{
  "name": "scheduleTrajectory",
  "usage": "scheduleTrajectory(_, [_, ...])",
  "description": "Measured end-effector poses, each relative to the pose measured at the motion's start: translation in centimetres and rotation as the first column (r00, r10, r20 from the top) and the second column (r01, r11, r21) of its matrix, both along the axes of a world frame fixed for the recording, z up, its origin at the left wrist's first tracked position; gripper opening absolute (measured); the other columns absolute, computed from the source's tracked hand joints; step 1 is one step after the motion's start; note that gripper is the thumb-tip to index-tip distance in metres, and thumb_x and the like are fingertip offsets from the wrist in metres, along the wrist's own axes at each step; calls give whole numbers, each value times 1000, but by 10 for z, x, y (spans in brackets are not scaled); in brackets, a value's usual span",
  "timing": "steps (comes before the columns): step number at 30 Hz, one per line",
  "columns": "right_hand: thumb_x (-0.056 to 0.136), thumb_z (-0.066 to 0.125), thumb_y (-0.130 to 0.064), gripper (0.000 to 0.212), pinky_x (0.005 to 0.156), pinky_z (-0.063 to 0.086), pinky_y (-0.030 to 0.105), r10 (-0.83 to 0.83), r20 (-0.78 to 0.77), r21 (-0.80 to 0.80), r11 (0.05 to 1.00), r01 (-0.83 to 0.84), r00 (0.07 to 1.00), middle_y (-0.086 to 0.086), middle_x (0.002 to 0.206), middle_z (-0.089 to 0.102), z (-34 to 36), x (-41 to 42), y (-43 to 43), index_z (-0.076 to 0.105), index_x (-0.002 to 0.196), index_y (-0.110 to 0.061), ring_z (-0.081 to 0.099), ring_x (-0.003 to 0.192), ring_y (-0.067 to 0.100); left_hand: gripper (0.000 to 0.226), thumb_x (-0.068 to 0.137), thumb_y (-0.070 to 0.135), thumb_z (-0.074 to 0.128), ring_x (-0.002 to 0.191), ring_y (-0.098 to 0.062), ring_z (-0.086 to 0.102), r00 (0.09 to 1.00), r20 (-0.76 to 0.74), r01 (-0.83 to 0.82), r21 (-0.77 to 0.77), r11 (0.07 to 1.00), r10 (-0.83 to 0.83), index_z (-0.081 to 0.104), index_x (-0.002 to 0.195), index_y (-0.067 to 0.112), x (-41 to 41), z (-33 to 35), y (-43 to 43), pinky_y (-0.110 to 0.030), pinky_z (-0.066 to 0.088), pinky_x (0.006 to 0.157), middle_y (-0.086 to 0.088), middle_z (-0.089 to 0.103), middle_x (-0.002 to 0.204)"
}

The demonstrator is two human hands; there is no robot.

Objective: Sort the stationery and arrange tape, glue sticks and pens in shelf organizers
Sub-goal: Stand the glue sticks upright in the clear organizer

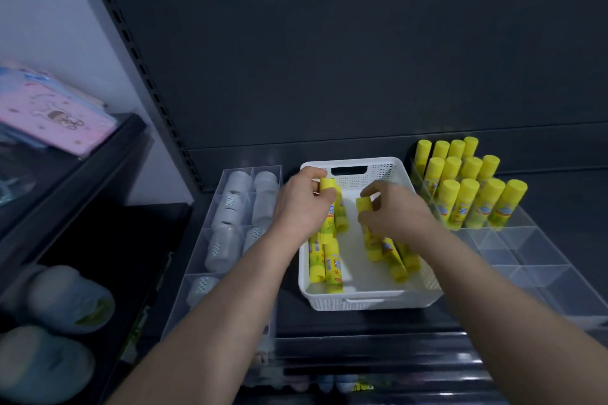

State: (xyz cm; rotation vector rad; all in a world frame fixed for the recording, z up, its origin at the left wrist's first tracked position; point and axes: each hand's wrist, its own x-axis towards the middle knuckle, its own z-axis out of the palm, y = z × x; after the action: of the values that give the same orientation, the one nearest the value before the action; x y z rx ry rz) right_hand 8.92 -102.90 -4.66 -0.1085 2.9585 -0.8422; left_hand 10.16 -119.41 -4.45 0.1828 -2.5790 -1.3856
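Observation:
A white perforated basket (362, 301) stands on the dark shelf and holds several loose yellow glue sticks (332, 268). Over its left half, my left hand (304, 204) grips one yellow glue stick (327, 183) with the cap pointing up. My right hand (393, 210), over the basket's right half, grips another yellow glue stick (363, 204). To the right, a clear compartment organizer (526, 256) has several glue sticks (467, 181) standing upright in its back rows. Its front cells hold nothing.
Left of the basket lies a clear organizer (237, 233) with several grey-white rolls. A neighbouring shelf at far left carries a pink booklet (56, 115) and pale round items (65, 299). The dark slatted shelf edge (362, 358) runs in front.

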Motion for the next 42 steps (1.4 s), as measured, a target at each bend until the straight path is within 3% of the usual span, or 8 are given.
scheduleTrajectory(5, [68,68,-28,25,51,42,22,-141,-207,-246,965,88,968,-16,62,61,35,30,39,59,92,-33,57,59,-3,23,80,22,67,84,-19,67,995,-90,64,119,991,-53,65,102,27,1,21,26,-41,55,80,4,69,89])
scheduleTrajectory(9, [72,67,-28,17,57,47,24,-247,-280,-348,927,141,928,-14,67,64,59,52,89,61,88,-31,61,63,-2,20,80,18,69,87,-24,67,980,-142,173,241,955,-141,62,95,28,7,36,75,-49,55,81,-1,68,90])
scheduleTrajectory(14, [74,68,-25,18,60,48,19,-310,-360,-341,922,185,880,-16,76,65,66,75,147,63,91,-29,60,65,-7,25,80,11,70,87,-25,67,960,-170,257,213,943,-223,63,103,19,18,36,140,-45,55,83,-1,65,94])
scheduleTrajectory(20, [77,67,-25,21,68,52,27,-262,-385,-290,945,153,885,-12,86,65,57,83,180,64,98,-27,63,72,-1,29,80,11,70,84,-18,64,963,-101,249,-36,968,-252,64,107,20,29,15,175,-28,51,81,1,66,99])
scheduleTrajectory(24, [78,67,-25,24,73,55,34,-188,-379,-276,957,83,906,-13,89,64,49,81,183,64,102,-27,63,75,2,31,83,7,65,98,-21,63,956,-51,274,-198,941,-289,64,112,18,36,2,177,-37,51,88,-3,67,107])
scheduleTrajectory(32, [81,62,-23,32,75,52,37,22,-381,-75,996,-55,925,-4,100,62,35,66,169,59,113,-25,63,84,18,34,85,11,66,92,-4,60,966,-172,151,-233,961,-194,61,118,21,42,11,170,-17,44,80,6,65,107])
scheduleTrajectory(38, [86,55,-22,35,70,49,34,111,-269,114,990,-83,957,-1,112,61,14,60,164,52,120,-25,59,94,25,30,89,5,52,93,-7,60,978,-194,34,-206,978,-75,63,113,20,55,16,149,-26,50,82,7,64,111])
scheduleTrajectory(42, [85,55,-26,43,66,44,32,77,-307,171,985,-25,948,-3,117,60,14,61,165,47,127,-30,60,98,26,31,90,3,50,90,-7,59,986,-165,-63,-201,978,29,63,112,19,58,16,125,-17,43,77,10,64,109])
